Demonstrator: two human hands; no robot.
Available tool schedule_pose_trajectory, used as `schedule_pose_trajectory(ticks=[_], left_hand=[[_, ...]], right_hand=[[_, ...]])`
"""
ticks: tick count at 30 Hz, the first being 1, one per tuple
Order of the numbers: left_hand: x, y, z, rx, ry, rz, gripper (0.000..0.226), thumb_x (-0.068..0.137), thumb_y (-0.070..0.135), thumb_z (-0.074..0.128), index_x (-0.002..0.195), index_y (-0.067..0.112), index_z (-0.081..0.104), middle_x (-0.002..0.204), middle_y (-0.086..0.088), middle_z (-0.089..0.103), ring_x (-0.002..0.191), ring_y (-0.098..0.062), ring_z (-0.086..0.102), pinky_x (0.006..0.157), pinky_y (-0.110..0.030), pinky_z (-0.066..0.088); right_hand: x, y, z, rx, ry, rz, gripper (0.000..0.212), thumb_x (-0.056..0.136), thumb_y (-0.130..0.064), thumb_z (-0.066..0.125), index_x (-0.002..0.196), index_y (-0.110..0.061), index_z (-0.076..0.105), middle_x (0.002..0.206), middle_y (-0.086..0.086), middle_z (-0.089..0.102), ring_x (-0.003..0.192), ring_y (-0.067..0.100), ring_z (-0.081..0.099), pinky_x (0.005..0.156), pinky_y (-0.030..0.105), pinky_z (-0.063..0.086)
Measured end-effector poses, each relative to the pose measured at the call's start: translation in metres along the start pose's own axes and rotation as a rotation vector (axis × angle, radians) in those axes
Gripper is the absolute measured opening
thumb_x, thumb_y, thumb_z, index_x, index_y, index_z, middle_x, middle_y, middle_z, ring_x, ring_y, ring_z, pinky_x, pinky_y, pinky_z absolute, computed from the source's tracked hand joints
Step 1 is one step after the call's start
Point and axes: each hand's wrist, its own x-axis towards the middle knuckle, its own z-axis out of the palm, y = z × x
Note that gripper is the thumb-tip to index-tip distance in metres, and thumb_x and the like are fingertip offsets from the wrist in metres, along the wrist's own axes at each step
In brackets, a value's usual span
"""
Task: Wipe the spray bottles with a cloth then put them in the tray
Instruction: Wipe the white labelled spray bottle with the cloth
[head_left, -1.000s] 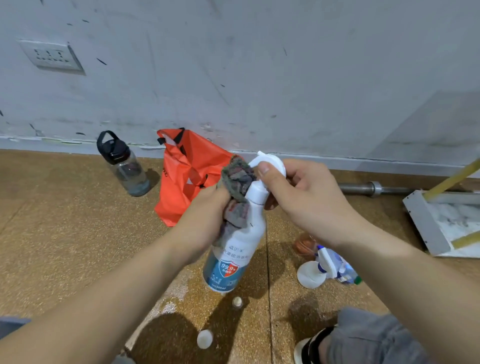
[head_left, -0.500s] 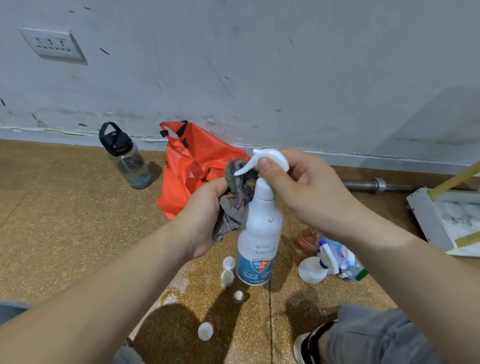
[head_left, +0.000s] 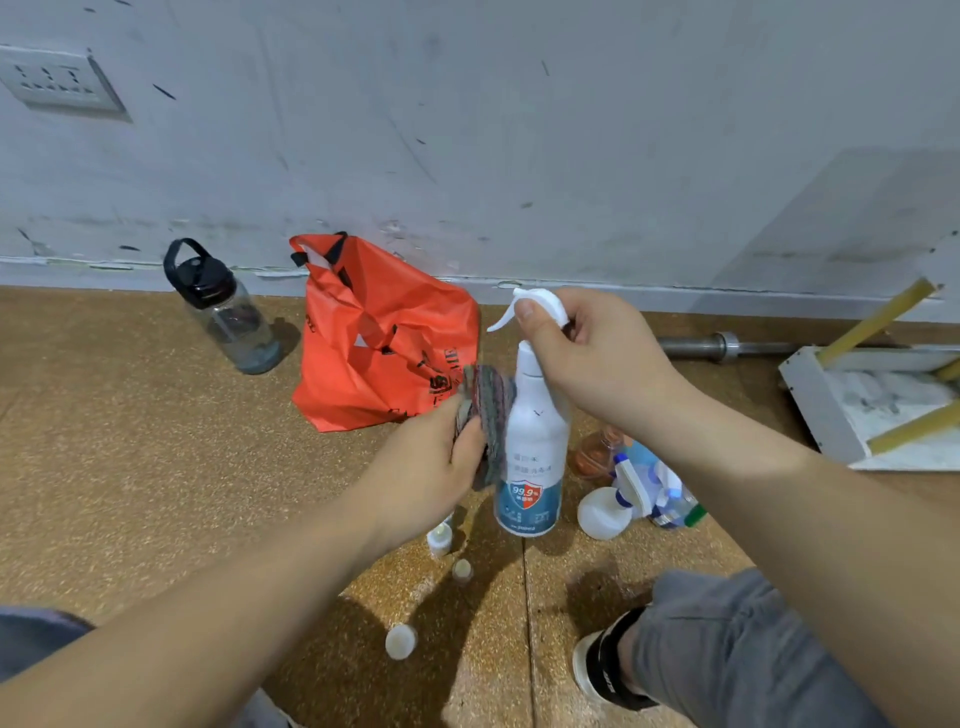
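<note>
A white spray bottle (head_left: 532, 447) with a blue label hangs upright above the floor at the centre. My right hand (head_left: 587, 358) grips its white trigger head. My left hand (head_left: 426, 467) holds a striped grey cloth (head_left: 488, 410) pressed against the bottle's left side. More spray bottles (head_left: 649, 483) lie in a heap on the floor just right of it, partly hidden by my right forearm. A white tray (head_left: 815, 410) with yellow rods stands at the right edge.
An orange plastic bag (head_left: 374, 338) and a clear water bottle (head_left: 228, 312) with a black lid stand by the wall. Small white vials (head_left: 441, 538) and a cap (head_left: 401, 642) lie on the cork floor near my knee (head_left: 727, 649). A metal bar (head_left: 722, 345) lies along the wall.
The bottle went from tilted to upright. My left hand slid the cloth down from the neck to the bottle's body. The view shifted slightly.
</note>
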Motion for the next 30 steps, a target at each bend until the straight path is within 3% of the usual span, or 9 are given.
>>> schedule_pose_trajectory(ticks=[4, 6, 9, 13, 18, 21, 25, 28, 30], left_hand=[[-0.006, -0.008, -0.001, 0.168, -0.049, -0.108, 0.026, 0.109, 0.032, 0.042, 0.088, 0.022, 0.053, 0.072, 0.004, 0.060, 0.063, -0.015, 0.053, 0.055, -0.023, 0.034], [-0.003, -0.011, -0.008, 0.165, -0.025, -0.145, 0.030, 0.109, 0.033, 0.041, 0.090, 0.015, 0.055, 0.074, -0.002, 0.063, 0.065, -0.019, 0.054, 0.056, -0.027, 0.036], [0.001, -0.015, -0.013, 0.155, -0.010, -0.198, 0.034, 0.109, 0.034, 0.039, 0.093, 0.010, 0.057, 0.078, -0.007, 0.065, 0.072, -0.026, 0.059, 0.065, -0.037, 0.044], [-0.001, -0.023, -0.002, 0.160, -0.083, -0.262, 0.030, 0.109, 0.034, 0.041, 0.089, 0.017, 0.055, 0.072, -0.002, 0.060, 0.066, -0.021, 0.055, 0.054, -0.031, 0.035], [0.003, -0.042, 0.013, 0.271, -0.176, -0.351, 0.032, 0.108, 0.039, 0.042, 0.108, 0.011, 0.058, 0.078, -0.003, 0.062, 0.068, -0.019, 0.056, 0.061, -0.031, 0.038], [0.012, -0.050, 0.020, 0.238, -0.203, -0.399, 0.032, 0.107, 0.040, 0.045, 0.103, 0.011, 0.057, 0.079, -0.006, 0.066, 0.070, -0.023, 0.062, 0.058, -0.030, 0.041], [0.020, -0.055, 0.030, 0.256, -0.227, -0.424, 0.030, 0.107, 0.037, 0.047, 0.081, 0.022, 0.048, 0.069, 0.000, 0.061, 0.059, -0.015, 0.055, 0.048, -0.027, 0.033], [0.024, -0.060, 0.036, 0.264, -0.261, -0.446, 0.032, 0.106, 0.037, 0.048, 0.079, 0.021, 0.051, 0.068, 0.000, 0.061, 0.060, -0.016, 0.056, 0.049, -0.027, 0.034], [0.026, -0.060, 0.037, 0.277, -0.286, -0.451, 0.030, 0.106, 0.037, 0.047, 0.082, 0.021, 0.053, 0.070, 0.000, 0.064, 0.060, -0.016, 0.058, 0.049, -0.027, 0.036]], right_hand=[[-0.002, 0.017, -0.003, -0.187, 0.013, -0.004, 0.044, 0.101, -0.058, 0.045, 0.082, -0.021, 0.061, 0.074, -0.003, 0.060, 0.073, 0.016, 0.058, 0.062, 0.036, 0.044], [-0.010, 0.023, -0.007, -0.207, -0.015, 0.026, 0.040, 0.102, -0.057, 0.045, 0.085, -0.026, 0.063, 0.078, -0.004, 0.061, 0.075, 0.014, 0.058, 0.062, 0.035, 0.043], [-0.025, 0.035, -0.010, -0.103, -0.042, 0.147, 0.032, 0.102, -0.053, 0.051, 0.091, -0.028, 0.068, 0.080, -0.002, 0.067, 0.077, 0.019, 0.063, 0.068, 0.042, 0.051], [-0.034, 0.056, 0.001, 0.030, -0.031, 0.297, 0.027, 0.103, -0.044, 0.057, 0.093, -0.023, 0.072, 0.086, 0.005, 0.072, 0.083, 0.028, 0.068, 0.079, 0.048, 0.058], [-0.036, 0.110, 0.066, 0.180, 0.097, 0.534, 0.036, 0.094, -0.056, 0.056, 0.075, -0.027, 0.067, 0.061, -0.003, 0.064, 0.086, 0.022, 0.054, 0.082, 0.037, 0.043], [-0.040, 0.144, 0.102, 0.271, 0.165, 0.701, 0.033, 0.097, -0.051, 0.056, 0.076, -0.027, 0.065, 0.066, -0.003, 0.065, 0.088, 0.026, 0.058, 0.081, 0.039, 0.050], [-0.044, 0.174, 0.124, 0.279, 0.189, 0.848, 0.027, 0.103, -0.042, 0.056, 0.090, -0.021, 0.068, 0.074, 0.005, 0.062, 0.086, 0.034, 0.063, 0.089, 0.048, 0.053], [-0.042, 0.190, 0.131, 0.254, 0.123, 0.909, 0.035, 0.105, -0.048, 0.050, 0.117, -0.020, 0.068, 0.083, 0.008, 0.062, 0.095, 0.035, 0.061, 0.091, 0.047, 0.048], [-0.040, 0.195, 0.131, 0.224, 0.157, 0.884, 0.035, 0.105, -0.047, 0.050, 0.119, -0.021, 0.068, 0.083, 0.006, 0.063, 0.095, 0.033, 0.064, 0.086, 0.042, 0.047]])
